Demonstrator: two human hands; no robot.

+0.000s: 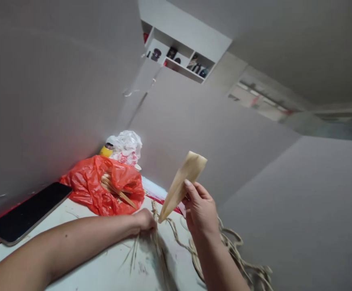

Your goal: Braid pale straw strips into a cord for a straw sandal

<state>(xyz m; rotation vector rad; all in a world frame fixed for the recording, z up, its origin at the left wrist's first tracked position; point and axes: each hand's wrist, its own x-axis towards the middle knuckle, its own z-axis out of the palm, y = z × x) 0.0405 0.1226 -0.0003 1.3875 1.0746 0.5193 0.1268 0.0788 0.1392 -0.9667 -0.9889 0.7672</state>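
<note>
Between the thumb and fingers of my right hand (201,208) is a dried corn husk (180,182), a flat pale-yellow leaf held up at a slant, its narrow end pointing down toward my left hand. My left hand (145,221) is closed low over the table around twisted husk strands (156,236); the fingertips are mostly hidden. Loose thin ends (134,252) stick out below that fist. A long tan twisted cord (176,234) runs from near the left hand to the right, where its coils (236,250) lie partly behind my right forearm.
A red plastic bag (93,186) with more husk strips stands at the back of the white table (103,270). Behind it are a white plastic bag (127,145) and a yellow jar (106,150). A black phone (30,212) lies at left. Walls rise behind, with a shelf (178,52).
</note>
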